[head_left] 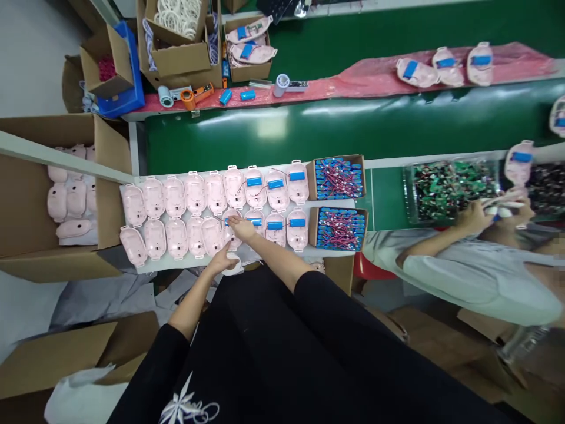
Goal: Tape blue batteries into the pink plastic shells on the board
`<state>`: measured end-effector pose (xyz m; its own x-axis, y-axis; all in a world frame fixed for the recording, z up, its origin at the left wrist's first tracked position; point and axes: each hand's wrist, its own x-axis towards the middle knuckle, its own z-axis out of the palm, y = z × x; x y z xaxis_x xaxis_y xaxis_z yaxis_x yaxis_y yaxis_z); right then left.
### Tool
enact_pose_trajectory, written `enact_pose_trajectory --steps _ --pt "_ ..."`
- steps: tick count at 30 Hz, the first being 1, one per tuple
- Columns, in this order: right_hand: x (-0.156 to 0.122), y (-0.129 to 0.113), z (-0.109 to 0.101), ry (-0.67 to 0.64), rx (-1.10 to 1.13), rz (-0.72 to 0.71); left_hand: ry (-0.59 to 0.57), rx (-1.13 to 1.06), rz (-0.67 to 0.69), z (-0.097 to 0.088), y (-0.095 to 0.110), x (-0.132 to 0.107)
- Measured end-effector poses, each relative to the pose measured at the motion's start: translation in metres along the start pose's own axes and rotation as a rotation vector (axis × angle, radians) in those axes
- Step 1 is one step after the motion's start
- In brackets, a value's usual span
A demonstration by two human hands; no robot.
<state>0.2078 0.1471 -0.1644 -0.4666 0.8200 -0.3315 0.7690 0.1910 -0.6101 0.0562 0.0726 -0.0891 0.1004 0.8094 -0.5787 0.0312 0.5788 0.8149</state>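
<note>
Two rows of pink plastic shells [216, 194] lie on a white board [172, 265], several holding blue battery packs [276, 184] with red and black wires. My right hand [241, 228] pinches a blue battery pack [228, 221] against a shell in the lower row. My left hand [220, 259] rests just below it, fingers against the edge of that same shell [232, 235], and seems to hold nothing. Two cardboard boxes of wired blue batteries [338, 178] stand at the right end of the rows.
A co-worker's hands [474, 217] work at the right beside a tray of green circuit boards [450, 188]. A cardboard box of pink shells [70, 194] stands left. A green bench [309, 126] with a pink sheet runs behind, carrying further shells, tools and boxes.
</note>
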Motion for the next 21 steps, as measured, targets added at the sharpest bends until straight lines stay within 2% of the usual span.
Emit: enact_pose_trajectory --steps 2,5,6,8,10,11,13,15,17,19,21 --pt "-0.013 -0.008 -0.017 0.071 0.14 -0.001 -0.001 -0.002 -0.017 -0.013 0.017 -0.009" --pt "-0.057 -0.032 -0.043 0.181 0.518 0.029 0.003 -0.195 -0.006 -0.027 0.05 -0.028" --pt "-0.075 -0.041 -0.049 0.16 0.658 0.031 0.0 -0.289 0.01 -0.028 0.061 -0.033" --pt "-0.112 -0.059 -0.057 0.037 0.867 -0.014 -0.02 -0.44 0.048 -0.025 0.083 -0.038" --pt "-0.14 -0.071 -0.059 -0.07 0.925 -0.081 -0.052 -0.49 0.075 -0.016 0.103 -0.036" --pt "-0.15 -0.074 -0.059 -0.064 0.901 -0.087 -0.061 -0.505 0.09 -0.01 0.112 -0.033" --pt "-0.162 -0.071 -0.059 0.041 0.783 -0.048 -0.061 -0.554 0.149 0.003 0.13 -0.023" --pt "-0.167 -0.057 -0.062 0.118 0.629 -0.009 -0.059 -0.607 0.237 0.018 0.147 -0.013" --pt "-0.169 -0.031 -0.074 0.071 0.515 -0.026 -0.077 -0.629 0.284 0.033 0.161 -0.008" --pt "-0.173 0.008 -0.096 0.02 0.459 -0.035 -0.097 -0.62 0.271 0.045 0.171 -0.01" --pt "-0.179 0.061 -0.132 0.092 0.418 0.062 -0.08 -0.606 0.248 0.049 0.176 -0.019"
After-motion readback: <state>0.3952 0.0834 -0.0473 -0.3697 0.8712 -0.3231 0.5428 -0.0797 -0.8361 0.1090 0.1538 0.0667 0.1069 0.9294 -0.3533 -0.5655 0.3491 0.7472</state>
